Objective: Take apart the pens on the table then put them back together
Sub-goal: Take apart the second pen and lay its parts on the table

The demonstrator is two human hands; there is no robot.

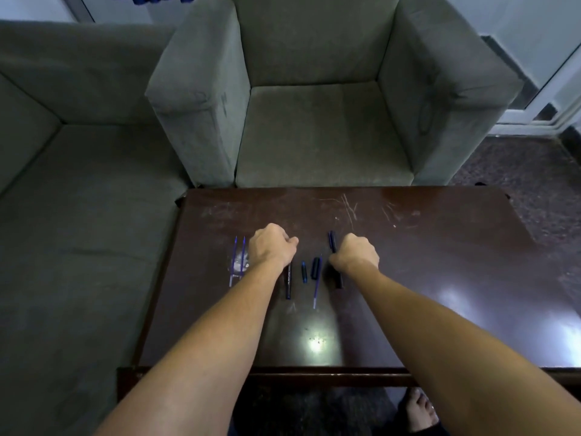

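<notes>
Pen parts lie in a row on the dark wooden table [440, 247]. Two blue refills [239, 259] lie side by side at the left. My left hand [272, 247] hovers next to them with its fingers curled under; what they hold is hidden. A black barrel [288, 283] sticks out from beneath that wrist. To its right lie a short blue piece [304, 272] and a black cap [315, 268] over another blue refill [316, 292]. My right hand [356, 251] grips a dark pen [331, 242], whose ends show above and below the fist.
A grey armchair [314, 121] stands against the table's far edge, and a grey sofa [78, 184] runs along its left side. Bright light reflections lie on the table's near half. A bare foot [419, 410] shows below the near edge.
</notes>
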